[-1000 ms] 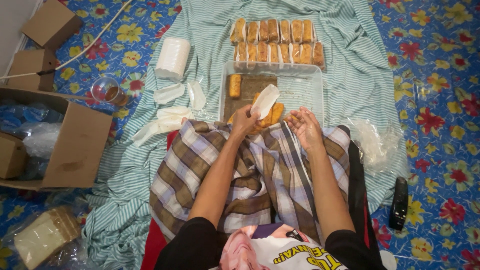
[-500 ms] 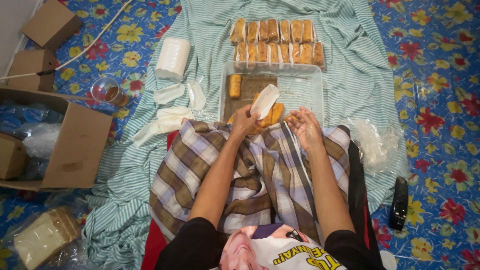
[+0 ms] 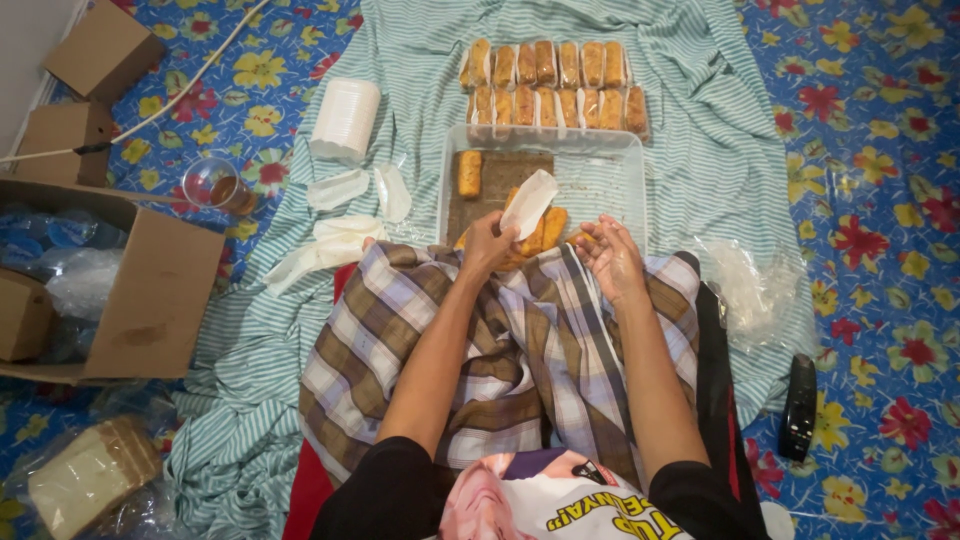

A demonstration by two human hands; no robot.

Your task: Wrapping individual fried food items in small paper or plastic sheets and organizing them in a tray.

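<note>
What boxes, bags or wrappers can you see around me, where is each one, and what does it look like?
Large open cardboard box: far left, brown.
Two small cardboard boxes: upper left, brown, closed.
Bagged sliced bread: lower left, clear bag.
Stack of white paper wrappers: left of the clear tray, cylindrical.
White paper wrapper: in the left hand.
Clear plastic bag: right, crumpled.

- The scene is lit evenly and fairly brightly from overhead, with a warm indoor tint.
- Only short, soft shadows are cast, tucked close under the left hand (image 3: pixel 487 243) and right hand (image 3: pixel 608 258).
- Faint glare is seen on the clear plastic tray (image 3: pixel 610 175) and on the crumpled plastic bag (image 3: pixel 750 290).
- Focus is held across the centre; slight softness and wide-angle bending are noticed toward the corners.
</note>
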